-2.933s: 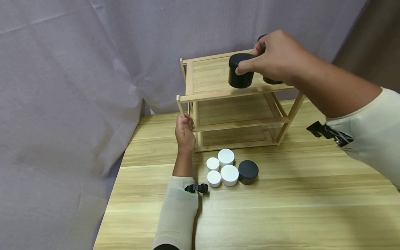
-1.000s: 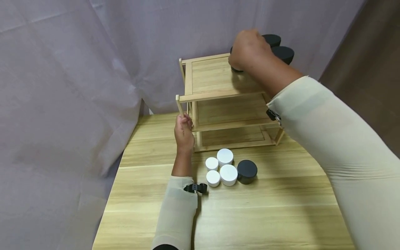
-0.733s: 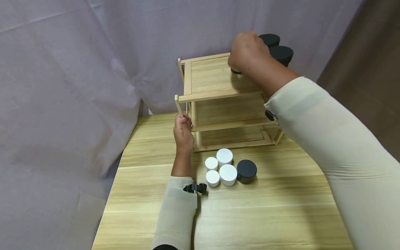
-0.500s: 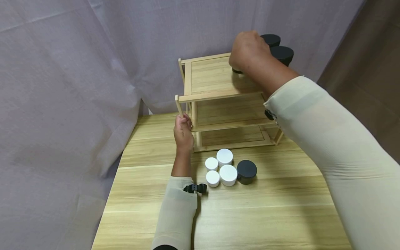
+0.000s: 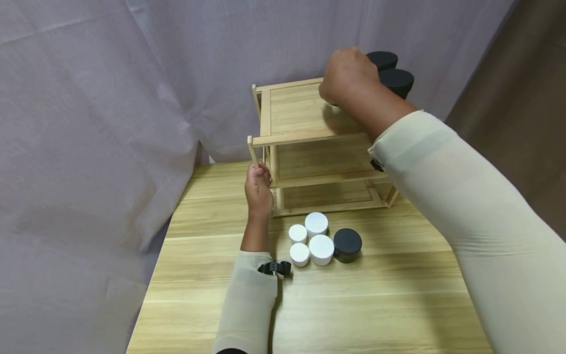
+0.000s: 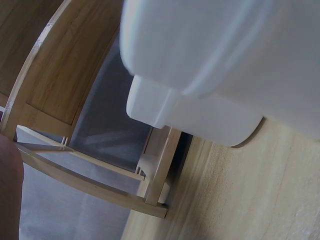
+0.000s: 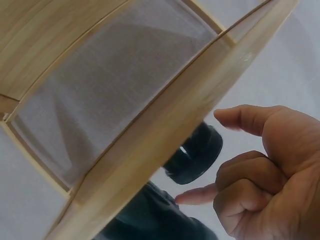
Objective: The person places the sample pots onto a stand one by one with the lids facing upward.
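Note:
My left hand (image 5: 258, 189) grips the front left post of a three-tier wooden rack (image 5: 292, 136); in the left wrist view, part of a finger (image 6: 7, 180) shows at the edge. Over the back of the top shelf is my right hand (image 5: 351, 76), hiding most of what is under it in the head view. From the right wrist, thumb and index finger spread to either side of a black jar (image 7: 195, 155), with gaps beside it, while the other fingers curl inward. Two more black jars (image 5: 395, 82) stand on the shelf to that hand's right.
In front of the rack several white lidded jars (image 5: 321, 248) cluster on the wooden table (image 5: 199, 295), beside one larger black jar (image 5: 347, 243). White jars (image 6: 200, 50) loom close in the left wrist view. A grey curtain (image 5: 110, 123) hangs behind.
The right hand has carried a pinched black jar from above the shelf's front to its back, then shifted slightly left. Its thumb and index finger now stand apart. The left hand keeps its grip.

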`<state>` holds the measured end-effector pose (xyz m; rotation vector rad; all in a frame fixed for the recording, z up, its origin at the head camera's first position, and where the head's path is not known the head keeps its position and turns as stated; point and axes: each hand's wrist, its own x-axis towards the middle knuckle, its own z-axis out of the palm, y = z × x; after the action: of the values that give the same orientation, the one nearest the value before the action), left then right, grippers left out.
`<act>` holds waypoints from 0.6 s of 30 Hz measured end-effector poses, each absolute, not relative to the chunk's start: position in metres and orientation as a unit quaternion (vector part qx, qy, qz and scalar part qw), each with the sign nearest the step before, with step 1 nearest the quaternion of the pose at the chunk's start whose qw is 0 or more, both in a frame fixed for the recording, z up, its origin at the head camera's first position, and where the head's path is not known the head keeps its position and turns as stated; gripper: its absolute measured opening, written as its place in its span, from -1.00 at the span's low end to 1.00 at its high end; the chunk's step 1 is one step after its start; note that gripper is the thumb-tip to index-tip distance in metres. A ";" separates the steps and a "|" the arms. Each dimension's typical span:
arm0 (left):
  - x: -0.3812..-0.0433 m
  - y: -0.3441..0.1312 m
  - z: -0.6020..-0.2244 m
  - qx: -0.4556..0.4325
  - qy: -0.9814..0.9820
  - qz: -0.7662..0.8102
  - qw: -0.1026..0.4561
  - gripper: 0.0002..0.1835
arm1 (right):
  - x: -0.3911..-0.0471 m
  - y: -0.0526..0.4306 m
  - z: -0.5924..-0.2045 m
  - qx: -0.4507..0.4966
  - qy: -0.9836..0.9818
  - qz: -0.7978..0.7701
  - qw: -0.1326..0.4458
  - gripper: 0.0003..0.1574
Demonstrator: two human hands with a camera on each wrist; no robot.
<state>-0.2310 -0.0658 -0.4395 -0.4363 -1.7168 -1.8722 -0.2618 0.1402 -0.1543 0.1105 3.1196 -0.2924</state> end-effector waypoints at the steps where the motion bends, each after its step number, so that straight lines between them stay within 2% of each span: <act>1: -0.231 -0.066 -0.439 -0.164 -0.639 -0.698 0.278 0.04 | -0.261 0.139 -0.154 0.035 0.995 -0.094 0.003 -0.54; 4: -0.231 -0.066 -0.439 -0.164 -0.637 -0.701 0.274 0.04 | -0.256 0.135 -0.150 0.029 0.995 -0.094 -0.002 -0.58; 12: -0.233 -0.067 -0.437 -0.164 -0.632 -0.705 0.277 0.04 | -0.244 0.119 -0.137 0.009 0.997 -0.070 -0.016 -0.48; 18: -0.233 -0.068 -0.437 -0.160 -0.630 -0.708 0.276 0.04 | -0.233 0.111 -0.135 -0.012 0.998 -0.053 -0.026 -0.62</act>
<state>-0.2325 -0.0684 -0.4371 -0.4305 -1.6936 -1.9017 -0.2325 0.1109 -0.1345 -0.0370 3.1891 -0.1679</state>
